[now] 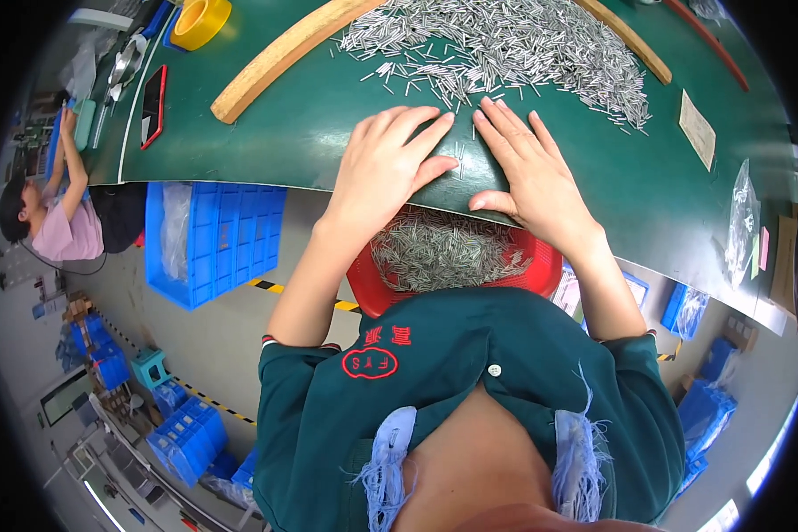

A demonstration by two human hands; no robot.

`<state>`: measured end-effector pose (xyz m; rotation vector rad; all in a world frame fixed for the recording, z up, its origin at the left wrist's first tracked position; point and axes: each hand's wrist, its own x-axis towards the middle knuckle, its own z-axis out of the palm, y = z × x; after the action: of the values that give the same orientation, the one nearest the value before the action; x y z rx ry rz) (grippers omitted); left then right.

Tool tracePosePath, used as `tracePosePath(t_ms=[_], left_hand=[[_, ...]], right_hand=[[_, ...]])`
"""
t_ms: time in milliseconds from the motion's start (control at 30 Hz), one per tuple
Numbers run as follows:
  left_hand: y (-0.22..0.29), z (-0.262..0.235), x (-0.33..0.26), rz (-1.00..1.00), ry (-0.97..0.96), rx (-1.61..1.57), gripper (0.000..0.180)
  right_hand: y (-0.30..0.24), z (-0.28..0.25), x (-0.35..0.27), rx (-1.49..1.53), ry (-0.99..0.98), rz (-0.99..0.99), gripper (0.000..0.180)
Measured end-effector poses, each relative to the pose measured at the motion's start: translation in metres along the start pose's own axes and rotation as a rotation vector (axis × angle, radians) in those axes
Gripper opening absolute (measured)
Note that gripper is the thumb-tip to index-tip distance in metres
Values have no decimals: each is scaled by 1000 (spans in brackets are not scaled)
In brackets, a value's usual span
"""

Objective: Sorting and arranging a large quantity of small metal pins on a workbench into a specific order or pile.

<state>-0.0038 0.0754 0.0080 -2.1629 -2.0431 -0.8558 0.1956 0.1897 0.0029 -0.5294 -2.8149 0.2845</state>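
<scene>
Chiefly, 1 lot of small metal pins (505, 44): thin, straight, silver-grey, heaped loose at the far side of a green mat (284, 133), with strays scattered toward the near edge. A second batch (443, 253) lay in a red basket (541, 275) held just under the mat's near edge, at the person's lap.

Left hand (386, 168): flat on the mat, palm down, fingers spread and slightly bent, gripping nothing. A few strays (459, 152) lay between the 2 hands, just beside its thumb.

Right hand (528, 168): likewise flat and spread, fingertips touching the near fringe of the heap, thumb at the mat's edge above the basket, gripping nothing.

Handling, as judged: each pin looked stiff, hard and very light; smooth metal, likely to roll and slip on the mat. Too fine to pinch singly with ease; better swept in number under flat fingers or the side of the palm and drawn over the near edge. The filled basket would be fairly heavy in bulk; take it by the rim. Ends may prick.

Also present: 2 wooden battens (279, 58) flanking the heap, a yellow tape roll (199, 19) and a phone (153, 105) far left, blue crates (213, 239) on the floor at left, and another person (58, 213) seated further left.
</scene>
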Motion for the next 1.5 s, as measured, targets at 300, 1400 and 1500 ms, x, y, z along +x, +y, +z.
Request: tracePosePath(t_ms=[300, 1400, 1500], left_hand=[[-25, -28, -19, 92, -71, 427, 47], [26, -2, -17, 53, -341, 79, 96], [35, -7, -31, -23, -333, 36, 102]], right_hand=[[4, -1, -8, 51, 40, 44, 102], [-9, -13, -19, 10, -129, -13, 109], [-21, -16, -26, 98, -153, -42, 113]])
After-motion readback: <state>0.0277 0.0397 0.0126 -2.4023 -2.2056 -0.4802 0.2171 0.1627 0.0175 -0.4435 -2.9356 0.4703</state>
